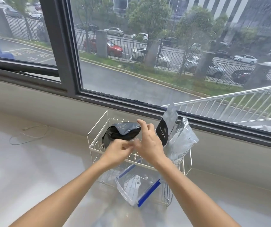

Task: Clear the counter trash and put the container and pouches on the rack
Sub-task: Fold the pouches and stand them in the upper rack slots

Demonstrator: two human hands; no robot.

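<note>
Over the wire rack (pixel 98 141) on the worktop (pixel 33 169), the right hand (pixel 149 143) pinches a grey-black pouch (pixel 123 131), the left hand (pixel 118 151) just beside it, two pouches (pixel 172 130) upright at right, a clear container (pixel 136 184) below.

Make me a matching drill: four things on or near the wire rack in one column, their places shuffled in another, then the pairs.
1. clear container
2. dark pouch
3. crinkled silver pouch
4. thin cable

a. right end of the rack's upper tier
b. counter, left of the rack
c. rack's lower tier
d. upper tier, pinched by the right hand

Pairs: 1-c, 2-d, 3-a, 4-b
</note>
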